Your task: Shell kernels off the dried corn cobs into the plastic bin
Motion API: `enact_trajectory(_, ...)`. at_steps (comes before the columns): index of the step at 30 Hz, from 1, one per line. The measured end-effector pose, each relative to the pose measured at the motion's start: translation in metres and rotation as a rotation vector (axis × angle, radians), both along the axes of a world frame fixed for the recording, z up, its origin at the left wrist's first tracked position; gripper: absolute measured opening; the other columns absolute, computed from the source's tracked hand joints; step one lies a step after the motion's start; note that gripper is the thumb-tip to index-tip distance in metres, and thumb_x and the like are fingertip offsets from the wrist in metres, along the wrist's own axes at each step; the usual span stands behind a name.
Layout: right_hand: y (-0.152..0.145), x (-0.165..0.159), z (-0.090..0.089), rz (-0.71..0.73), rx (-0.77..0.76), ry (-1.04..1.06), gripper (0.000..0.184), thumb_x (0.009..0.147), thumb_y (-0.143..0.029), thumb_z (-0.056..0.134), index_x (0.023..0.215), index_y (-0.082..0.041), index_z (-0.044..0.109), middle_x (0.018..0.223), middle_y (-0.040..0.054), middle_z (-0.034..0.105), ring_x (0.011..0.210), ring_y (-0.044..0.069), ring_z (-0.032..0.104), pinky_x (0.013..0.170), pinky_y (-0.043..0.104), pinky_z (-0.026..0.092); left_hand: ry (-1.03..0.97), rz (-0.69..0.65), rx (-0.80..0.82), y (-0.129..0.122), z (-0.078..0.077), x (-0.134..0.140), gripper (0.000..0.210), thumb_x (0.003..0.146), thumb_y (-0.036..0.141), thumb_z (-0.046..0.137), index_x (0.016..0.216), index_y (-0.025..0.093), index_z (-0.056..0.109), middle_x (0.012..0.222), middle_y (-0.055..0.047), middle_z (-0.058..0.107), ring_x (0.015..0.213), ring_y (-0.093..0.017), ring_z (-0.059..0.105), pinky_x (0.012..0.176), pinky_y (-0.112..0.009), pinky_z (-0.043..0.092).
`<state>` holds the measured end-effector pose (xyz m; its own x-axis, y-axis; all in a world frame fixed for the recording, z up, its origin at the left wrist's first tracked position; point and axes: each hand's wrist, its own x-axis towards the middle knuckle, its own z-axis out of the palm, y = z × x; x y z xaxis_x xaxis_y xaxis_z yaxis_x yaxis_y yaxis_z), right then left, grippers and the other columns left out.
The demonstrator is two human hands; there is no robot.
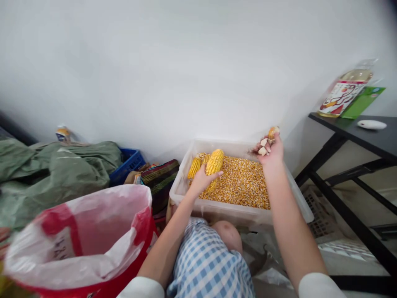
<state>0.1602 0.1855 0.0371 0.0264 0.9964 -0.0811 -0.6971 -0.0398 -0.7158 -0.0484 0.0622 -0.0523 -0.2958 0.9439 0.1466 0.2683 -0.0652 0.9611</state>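
My left hand [202,181] is closed around an ear of yellow corn [215,161] at the left end of a translucent plastic tub [235,210]. More ears [194,167] lie beside it, partly hidden behind the hand. Loose corn kernels [242,182] fill the tub. Above the tub's right side, my right hand [274,154] is raised with fingers curled around small scraps. These look like pale bits of cob or husk [263,147] with reddish-brown corn silk and an orange-and-white cob piece [273,132] at the fingertips.
An open red and white sack [105,269] stands at left front. Behind it are green cloth [58,174], a blue crate [127,165] and a striped bag [159,180]. On the right, a black table [381,134] carries a bottle [345,91], a green packet and a white object.
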Motion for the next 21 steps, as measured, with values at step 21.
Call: enact_trajectory(21,-0.006,-0.027,-0.072,0.303,-0.064,-0.418,0.039,0.076,-0.057,0.05,0.065,-0.019,0.049,0.029,-0.0101,0.026,0.025,0.005,0.022,0.028,0.017,0.022,0.537,-0.156,-0.381,0.106,-0.018,0.055,0.06,0.08,0.058,0.035,0.103,0.008,0.057,0.111,-0.024,0.058,0.108,-0.031,0.053,0.087,-0.037,0.037)
